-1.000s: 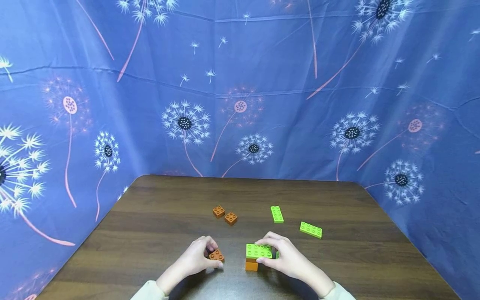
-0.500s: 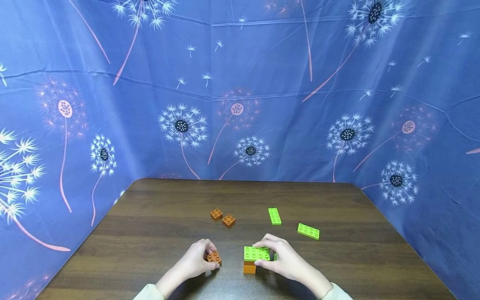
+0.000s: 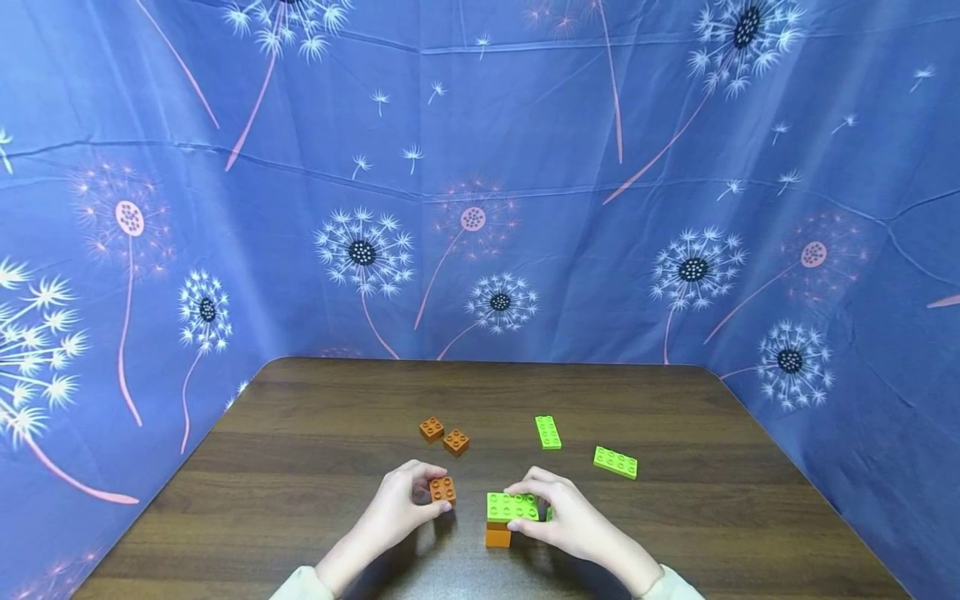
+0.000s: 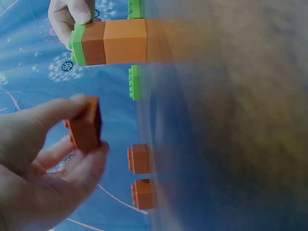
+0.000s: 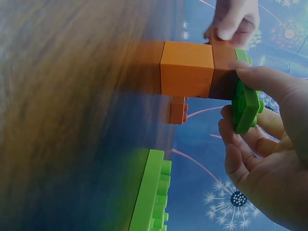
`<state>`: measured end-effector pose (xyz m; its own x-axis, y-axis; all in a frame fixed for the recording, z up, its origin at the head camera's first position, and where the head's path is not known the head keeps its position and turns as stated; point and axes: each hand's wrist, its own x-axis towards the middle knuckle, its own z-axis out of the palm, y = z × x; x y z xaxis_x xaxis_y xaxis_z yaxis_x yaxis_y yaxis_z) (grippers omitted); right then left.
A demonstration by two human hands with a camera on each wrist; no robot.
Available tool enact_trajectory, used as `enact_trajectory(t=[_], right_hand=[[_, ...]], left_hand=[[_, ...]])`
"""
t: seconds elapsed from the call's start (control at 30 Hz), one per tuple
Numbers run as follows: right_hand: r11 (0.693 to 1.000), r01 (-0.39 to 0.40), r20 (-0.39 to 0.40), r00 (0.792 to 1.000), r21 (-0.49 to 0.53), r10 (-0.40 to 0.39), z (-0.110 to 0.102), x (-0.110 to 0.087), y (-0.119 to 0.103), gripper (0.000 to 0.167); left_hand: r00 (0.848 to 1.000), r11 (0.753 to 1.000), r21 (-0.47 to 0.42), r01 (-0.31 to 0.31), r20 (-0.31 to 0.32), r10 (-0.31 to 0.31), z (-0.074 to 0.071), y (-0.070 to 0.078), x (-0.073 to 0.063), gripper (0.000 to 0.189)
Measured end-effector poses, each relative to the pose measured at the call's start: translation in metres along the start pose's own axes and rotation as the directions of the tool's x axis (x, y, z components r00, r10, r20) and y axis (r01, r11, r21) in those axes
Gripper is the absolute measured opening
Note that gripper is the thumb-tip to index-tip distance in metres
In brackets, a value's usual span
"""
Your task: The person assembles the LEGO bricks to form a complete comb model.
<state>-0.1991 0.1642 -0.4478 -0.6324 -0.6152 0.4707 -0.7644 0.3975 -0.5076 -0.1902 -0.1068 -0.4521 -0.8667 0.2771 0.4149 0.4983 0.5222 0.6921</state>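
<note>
Left grip: the left hand (image 3: pixel 395 506) pinches a brown brick (image 3: pixel 442 491) between thumb and fingers, clear of the table (image 3: pixel 337 408), at the stack's ten o'clock; its underside is dark and blurred.
Right grip: the right hand (image 3: pixel 558 512) pinches the overhanging green plate (image 3: pixel 510 507) at its three o'clock end; far fingertips are partly hidden.
Stack: the plate caps a lower brown brick (image 4: pixel 93 44), which sits on an orange block (image 4: pixel 125 42).
Green sliver: visible within the right hand's gap (image 3: pixel 549 514); its parent piece cannot be told.
Loose bricks: two brown bricks (image 3: pixel 456 442), eleven o'clock of the stack.
Loose plates: one (image 3: pixel 548 432) at one o'clock, another (image 3: pixel 616 462) at two.
Wrist views: tabletop blurred.
Sleeves (image 3: pixel 302 585): cut off at six o'clock.
</note>
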Motion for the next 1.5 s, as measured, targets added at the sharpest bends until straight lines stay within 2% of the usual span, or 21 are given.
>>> enact_trajectory(t=[0.1,0.2,0.37,0.6,0.73,0.83,1.0,1.33,1.5], right_hand=[[1.0,-0.006,0.001,1.0,0.005,0.006,0.0,-0.001,0.0,0.03],[1.0,-0.008,0.002,1.0,0.008,0.008,0.001,-0.001,0.001,0.031],[1.0,-0.006,-0.002,1.0,0.0,0.006,0.001,-0.002,0.002,0.031],[1.0,-0.03,0.01,0.999,0.003,0.03,0.0,-0.001,0.0,0.03],[1.0,-0.018,0.006,1.0,0.0,0.018,-0.001,0.0,0.0,0.03],[1.0,-0.005,0.003,1.0,-0.007,0.005,-0.001,0.0,0.0,0.029],[1.0,-0.014,0.014,1.0,-0.002,0.014,-0.001,0.001,-0.001,0.027],[1.0,-0.016,0.008,1.0,0.009,0.016,-0.001,0.002,-0.002,0.028],[1.0,-0.019,0.017,1.0,0.018,0.018,-0.002,0.001,-0.002,0.028]], left_hand=[[0.999,1.0,-0.015,-0.001,-0.048,0.0,0.002,0.004,0.003,0.034],[0.998,0.999,-0.035,-0.019,-0.066,0.017,0.003,0.009,0.005,0.032],[0.996,0.995,-0.06,-0.078,-0.05,0.075,0.005,0.019,0.009,0.031],[0.997,0.993,-0.089,-0.079,-0.03,0.076,0.012,0.032,0.014,0.036],[0.994,0.986,-0.124,-0.109,-0.027,0.106,0.017,0.038,0.015,0.038],[0.992,0.984,-0.124,-0.126,-0.007,0.126,0.022,0.039,0.015,0.041],[0.993,0.986,-0.119,-0.113,0.033,0.118,0.026,0.041,0.016,0.043],[0.987,0.985,-0.09,-0.147,0.052,0.152,0.031,0.04,0.018,0.031],[0.985,0.984,-0.081,-0.159,0.056,0.164,0.033,0.038,0.018,0.03]])
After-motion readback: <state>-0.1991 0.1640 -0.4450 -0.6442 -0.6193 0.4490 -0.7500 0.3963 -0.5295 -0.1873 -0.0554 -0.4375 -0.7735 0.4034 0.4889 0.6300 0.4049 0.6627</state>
